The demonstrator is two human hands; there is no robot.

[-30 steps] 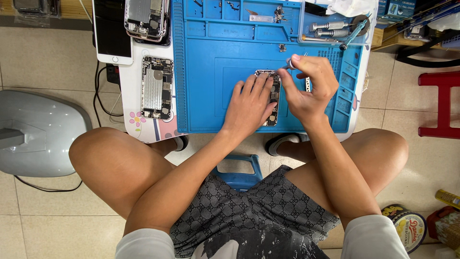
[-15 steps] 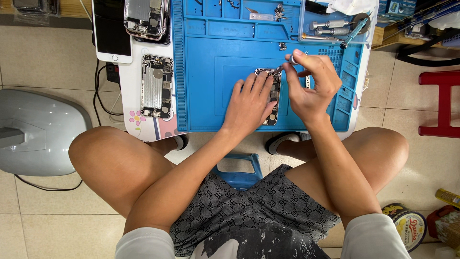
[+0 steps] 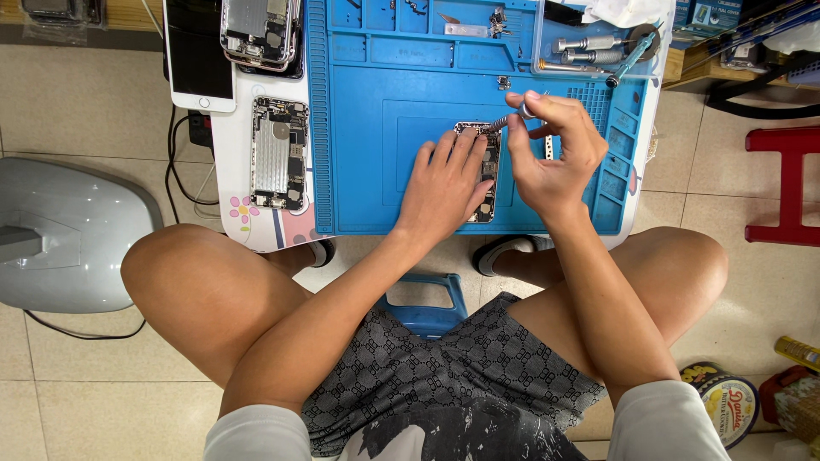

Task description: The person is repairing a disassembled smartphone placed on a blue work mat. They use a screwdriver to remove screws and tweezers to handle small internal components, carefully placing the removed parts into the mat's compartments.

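Note:
An opened phone body (image 3: 487, 175) lies on the blue repair mat (image 3: 376, 128). My left hand (image 3: 444, 183) rests flat on it, fingers spread, pressing it down. My right hand (image 3: 551, 145) pinches a small silver screwdriver (image 3: 512, 115), whose tip points at the phone's top end. Most of the phone is hidden under my left hand.
A second opened phone (image 3: 278, 154), a white phone screen (image 3: 198, 55) and another phone frame (image 3: 260, 30) lie left of the mat. A clear tray of tools (image 3: 594, 47) sits top right. A red stool (image 3: 790, 183) stands right, a grey casing (image 3: 64, 235) left, a round tin (image 3: 726, 401) on the floor.
My right hand has shifted slightly left with the screwdriver, bringing its tip to the phone's top edge. My left hand stays on the phone.

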